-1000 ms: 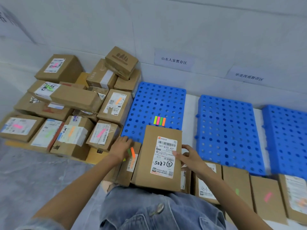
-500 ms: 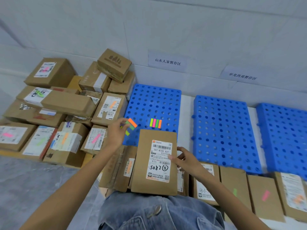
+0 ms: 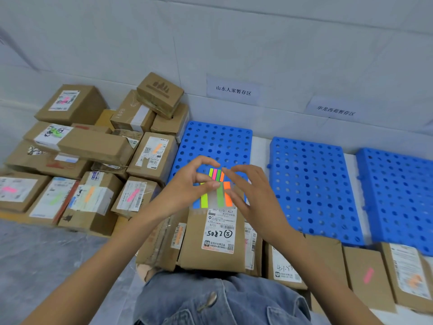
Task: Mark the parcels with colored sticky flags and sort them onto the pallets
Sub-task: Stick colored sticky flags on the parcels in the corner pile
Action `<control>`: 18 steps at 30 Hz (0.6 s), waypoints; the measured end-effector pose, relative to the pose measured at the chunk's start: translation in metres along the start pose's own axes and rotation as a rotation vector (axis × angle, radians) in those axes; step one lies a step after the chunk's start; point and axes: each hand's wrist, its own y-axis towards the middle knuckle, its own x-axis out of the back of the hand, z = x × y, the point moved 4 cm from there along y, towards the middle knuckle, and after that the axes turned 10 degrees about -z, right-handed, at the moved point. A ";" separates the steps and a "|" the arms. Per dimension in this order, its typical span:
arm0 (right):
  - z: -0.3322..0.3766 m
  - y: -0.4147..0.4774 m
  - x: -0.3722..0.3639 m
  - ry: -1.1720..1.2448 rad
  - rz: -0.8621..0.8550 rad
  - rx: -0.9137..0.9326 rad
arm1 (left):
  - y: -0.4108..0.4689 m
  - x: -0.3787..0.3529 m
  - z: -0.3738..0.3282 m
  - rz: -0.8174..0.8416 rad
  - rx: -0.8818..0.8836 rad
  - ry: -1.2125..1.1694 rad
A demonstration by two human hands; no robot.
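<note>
Centre frame: left grip (image 3: 185,188) pinches the sticky flag sheet (image 3: 220,197) above the labelled parcel (image 3: 219,233), which lies on the lap at lower centre. Right grip (image 3: 255,198) fingertips touch the sheet's orange edge; pinch or mere contact, cannot tell. Blue pallet (image 3: 215,141) just behind

The left hand (image 3: 187,186) has lifted the flag sheet (image 3: 216,195) above the parcel (image 3: 210,249); the right hand (image 3: 250,191) left the parcel's edge to reach it.

Soft, even indoor light, faint shadows. Wide-angle bends the wall (image 3: 281,43) at the edges; sticky flags (image 3: 216,195) look smeared, maybe motion blur.
</note>
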 end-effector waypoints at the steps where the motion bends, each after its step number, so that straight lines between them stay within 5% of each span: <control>1: 0.002 0.000 0.000 -0.047 -0.014 0.048 | -0.002 -0.001 -0.003 -0.002 -0.005 -0.001; 9: 0.017 -0.009 0.013 -0.174 -0.229 0.279 | -0.016 0.000 -0.003 -0.018 0.008 -0.035; 18: 0.023 -0.013 0.018 0.043 -0.213 0.109 | -0.026 -0.006 -0.001 0.008 0.003 -0.043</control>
